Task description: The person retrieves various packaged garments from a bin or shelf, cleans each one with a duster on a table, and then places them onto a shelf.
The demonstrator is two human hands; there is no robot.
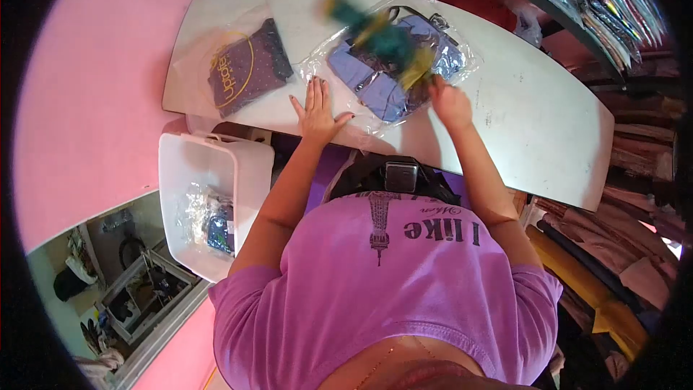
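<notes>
My left hand (317, 119) lies flat with fingers spread at the near edge of the white table, beside the lower left side of a clear plastic bag (317, 65). Inside that bag is a folded blue garment (386, 97) with dark straps or trim. My right hand (451, 105) is closed around the near end of a green and yellow thing (390, 43), which stretches over the bag. Motion blur hides its exact kind. Further left rests another clear bag with a folded dark dotted garment (249, 68) and yellow printing on the plastic.
The white table (534, 123) has a curved outline. Below its left end stands a white bin (253, 166) holding plastic-wrapped items (216, 224). Several packed garments (592, 0) fill a shelf at the upper right, and stacked fabrics (635, 231) line the right side.
</notes>
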